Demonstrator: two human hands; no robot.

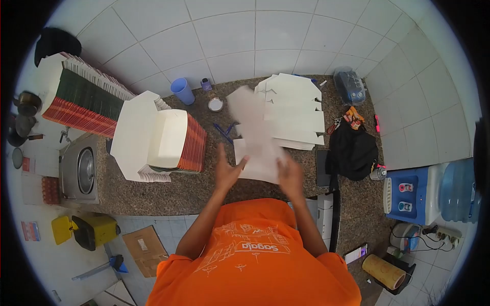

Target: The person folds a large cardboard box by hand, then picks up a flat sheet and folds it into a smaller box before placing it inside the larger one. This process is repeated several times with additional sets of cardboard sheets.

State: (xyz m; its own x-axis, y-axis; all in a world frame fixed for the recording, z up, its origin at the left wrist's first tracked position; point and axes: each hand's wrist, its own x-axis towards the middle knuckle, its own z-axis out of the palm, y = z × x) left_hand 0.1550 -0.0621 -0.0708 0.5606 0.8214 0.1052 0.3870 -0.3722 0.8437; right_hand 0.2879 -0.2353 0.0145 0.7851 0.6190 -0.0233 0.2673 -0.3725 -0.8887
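A white cardboard box blank (252, 122), smeared by motion, stands out in front of me over the counter. My right hand (291, 177) grips its lower right edge between thumb and fingers. At the lower left, my left hand (227, 171) has its fingers apart, with the thumb at the edge of the pale card. Behind and to the right lies a stack of flat white box blanks (298, 109). On the left, folded box trays (196, 145) with red sides are nested in a row, a white inside facing me.
A longer row of nested boxes (84, 97) leans at the far left. A blue cup (182, 92), a round white-topped tin (216, 105) and blue scissors (224, 132) sit behind my left hand. To the right are a black bag (353, 150) and a water dispenser (413, 194). A sink (79, 168) is at left.
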